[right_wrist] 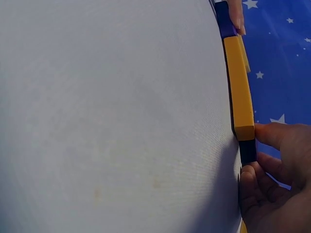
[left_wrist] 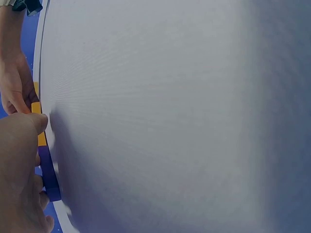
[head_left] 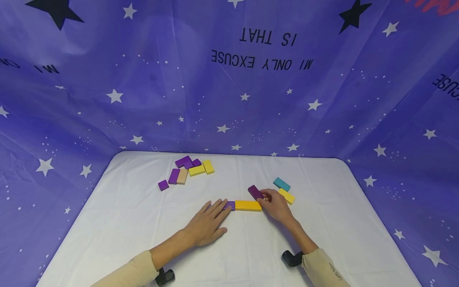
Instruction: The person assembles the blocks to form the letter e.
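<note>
Dark-purple oblong block (head_left: 255, 192), plain-faced, in the right hand (head_left: 276, 205), fingers clamped on it, left hand (head_left: 207, 224) fingers slightly apart

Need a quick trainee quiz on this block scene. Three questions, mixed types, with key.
1. Which hand holds the maroon block?
2. True or false: the orange block sits end to end with a purple block.
3. Which lies nearest the teal block?
A) a beige block
B) a yellow block
C) the orange block

Key:
1. The right hand
2. True
3. B
</note>
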Tool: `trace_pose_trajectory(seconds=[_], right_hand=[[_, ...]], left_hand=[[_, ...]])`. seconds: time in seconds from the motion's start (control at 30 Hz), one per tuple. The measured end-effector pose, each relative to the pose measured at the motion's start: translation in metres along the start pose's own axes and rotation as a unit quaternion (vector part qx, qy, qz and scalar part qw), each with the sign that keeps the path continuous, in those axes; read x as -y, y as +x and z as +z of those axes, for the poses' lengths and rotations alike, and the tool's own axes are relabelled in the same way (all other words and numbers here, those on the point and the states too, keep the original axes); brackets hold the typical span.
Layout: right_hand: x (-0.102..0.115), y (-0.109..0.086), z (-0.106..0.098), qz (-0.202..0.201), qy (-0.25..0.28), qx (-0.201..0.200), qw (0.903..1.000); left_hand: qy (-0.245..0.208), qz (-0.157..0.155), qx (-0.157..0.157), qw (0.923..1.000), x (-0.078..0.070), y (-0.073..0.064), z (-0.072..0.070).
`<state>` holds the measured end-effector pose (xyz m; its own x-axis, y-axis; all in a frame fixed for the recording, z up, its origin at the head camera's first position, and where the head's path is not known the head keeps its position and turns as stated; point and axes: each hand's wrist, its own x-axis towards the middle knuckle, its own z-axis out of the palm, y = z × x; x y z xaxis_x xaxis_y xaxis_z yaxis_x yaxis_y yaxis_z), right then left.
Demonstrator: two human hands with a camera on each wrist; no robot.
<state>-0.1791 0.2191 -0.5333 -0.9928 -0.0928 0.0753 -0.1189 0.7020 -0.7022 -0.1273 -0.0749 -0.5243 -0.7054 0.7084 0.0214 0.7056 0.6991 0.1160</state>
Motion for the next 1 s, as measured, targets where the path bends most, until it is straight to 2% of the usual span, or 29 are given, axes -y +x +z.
trace_pose_trajectory(seconds=[0.47, 0.8, 1.0], right_hand=[[0.0019, 0.0009, -0.0011, 0.028, 0.025, 0.007, 0.9993], [0.0012, 0.0024, -0.0026, 0.037, 0.029, 0.008, 0.9988], [0.0009, 0.0019, -0.0048, 0.028, 0.029, 0.009, 0.9991]], left_hand=[[-0.013, 0.001, 0.001, 0.9999, 0.0030, 0.0005, -0.0015], [-0.015, 0.003, -0.002, 0.9999, 0.0031, 0.0003, 0.0002], [-0.018, 0.000, 0.001, 0.9998, 0.0022, 0.0003, -0.0006]])
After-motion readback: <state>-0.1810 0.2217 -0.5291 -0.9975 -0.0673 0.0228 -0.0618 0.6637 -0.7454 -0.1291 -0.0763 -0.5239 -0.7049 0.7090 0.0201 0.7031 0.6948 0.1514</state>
